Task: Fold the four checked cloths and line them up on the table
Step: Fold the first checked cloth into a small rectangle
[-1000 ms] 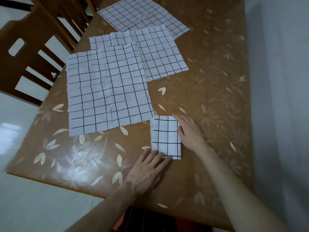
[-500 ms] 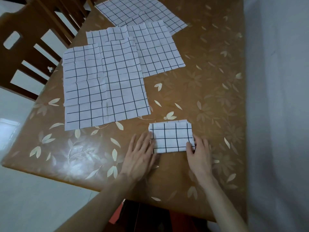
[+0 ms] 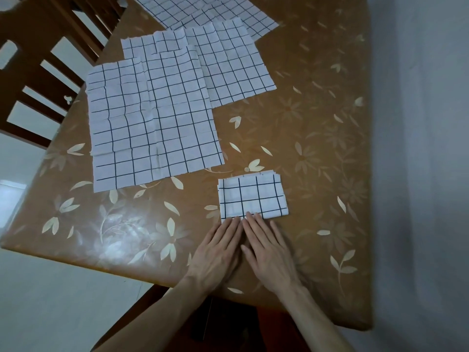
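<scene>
A folded checked cloth (image 3: pixel 252 196), a small white rectangle with dark grid lines, lies near the table's front edge. My left hand (image 3: pixel 218 252) and my right hand (image 3: pixel 269 252) lie flat side by side just below it, their straight fingertips touching its near edge. Three unfolded checked cloths overlap further back: the nearest cloth (image 3: pixel 152 123) at the left, a second cloth (image 3: pixel 228 67) behind it, and a third cloth (image 3: pixel 208 11) partly cut off at the top.
The brown table (image 3: pixel 317 148) has a glossy cover printed with pale flowers. A wooden chair (image 3: pixel 38 59) stands at the left edge. A grey wall (image 3: pixel 418 148) runs along the table's right side.
The folded cloth was turned from upright to lying sideways. Both hands then slid from its left and right ends to its near edge, side by side.
</scene>
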{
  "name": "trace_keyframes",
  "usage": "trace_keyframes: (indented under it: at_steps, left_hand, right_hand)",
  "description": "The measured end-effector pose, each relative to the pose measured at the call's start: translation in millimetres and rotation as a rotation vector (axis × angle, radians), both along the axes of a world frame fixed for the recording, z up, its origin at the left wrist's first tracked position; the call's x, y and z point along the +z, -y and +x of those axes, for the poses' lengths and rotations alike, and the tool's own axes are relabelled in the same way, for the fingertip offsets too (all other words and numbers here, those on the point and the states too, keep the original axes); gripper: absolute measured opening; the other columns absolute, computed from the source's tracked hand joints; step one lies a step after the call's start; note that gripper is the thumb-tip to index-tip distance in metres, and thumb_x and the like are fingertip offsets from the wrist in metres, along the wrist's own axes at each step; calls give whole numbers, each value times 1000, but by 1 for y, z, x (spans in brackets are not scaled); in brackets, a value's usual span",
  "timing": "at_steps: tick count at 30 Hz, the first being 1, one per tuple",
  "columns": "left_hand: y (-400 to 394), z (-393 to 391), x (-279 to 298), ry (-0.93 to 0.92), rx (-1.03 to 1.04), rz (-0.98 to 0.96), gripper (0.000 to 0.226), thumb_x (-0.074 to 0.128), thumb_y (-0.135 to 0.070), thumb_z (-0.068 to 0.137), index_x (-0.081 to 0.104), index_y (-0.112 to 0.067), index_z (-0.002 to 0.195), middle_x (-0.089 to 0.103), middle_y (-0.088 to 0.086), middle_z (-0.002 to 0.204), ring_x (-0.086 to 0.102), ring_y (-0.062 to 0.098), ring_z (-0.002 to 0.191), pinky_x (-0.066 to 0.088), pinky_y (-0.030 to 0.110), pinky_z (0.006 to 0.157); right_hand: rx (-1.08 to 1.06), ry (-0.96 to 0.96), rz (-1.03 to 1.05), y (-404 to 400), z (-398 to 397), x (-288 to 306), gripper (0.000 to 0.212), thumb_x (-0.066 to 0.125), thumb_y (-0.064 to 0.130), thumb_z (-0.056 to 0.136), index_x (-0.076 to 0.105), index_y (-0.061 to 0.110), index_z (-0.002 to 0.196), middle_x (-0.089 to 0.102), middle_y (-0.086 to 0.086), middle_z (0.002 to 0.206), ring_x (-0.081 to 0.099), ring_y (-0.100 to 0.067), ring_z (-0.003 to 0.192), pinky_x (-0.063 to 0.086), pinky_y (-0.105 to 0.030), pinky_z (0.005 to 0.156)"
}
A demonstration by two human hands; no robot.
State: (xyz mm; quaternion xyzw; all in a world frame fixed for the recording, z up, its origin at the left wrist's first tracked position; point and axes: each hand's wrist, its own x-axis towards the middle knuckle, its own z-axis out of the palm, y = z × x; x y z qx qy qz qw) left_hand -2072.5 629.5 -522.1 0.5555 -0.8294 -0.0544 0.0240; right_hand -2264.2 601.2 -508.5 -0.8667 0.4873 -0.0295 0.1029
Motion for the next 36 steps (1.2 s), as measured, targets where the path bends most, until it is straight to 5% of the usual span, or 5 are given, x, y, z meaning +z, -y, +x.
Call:
trace_keyframes:
  at_steps: [5,18,24,28,36]
  left_hand:
    - [0,-6,7,-24,55,3,63,38,-40,103,39,-8,157,38,10,163,37,25,150,25,44,120]
    - [-7,-17,14,-105,187,84,60,36,-35,106,28,-15,162,32,2,167,24,20,156,25,49,124]
    - [-3,-16,17,-159,256,116,55,33,-41,106,38,-20,157,28,9,167,19,28,157,24,51,125]
    - [21,-15,26,-235,365,51,45,43,-35,105,48,-14,145,45,11,153,40,30,144,38,50,114]
    - [60,-10,23,-191,573,88,38,51,-23,99,50,-20,137,43,16,150,46,38,130,45,53,103]
  right_hand:
    - [14,-102,84,7,-9,-2,69,21,61,109,17,20,165,12,4,173,6,-9,159,13,-45,127]
    - [-131,-125,119,32,-69,-2,70,14,62,107,0,26,166,-5,11,173,-5,-5,158,11,-45,129]
    - [-146,-53,76,33,-62,0,68,19,59,108,16,22,166,11,6,173,9,-10,159,17,-48,127]
    - [-218,109,-24,62,-36,13,59,32,46,109,27,21,163,22,0,171,20,-19,157,17,-45,127]
    - [-97,88,54,130,11,12,56,44,43,104,38,25,157,48,5,153,41,-20,141,34,-43,116]
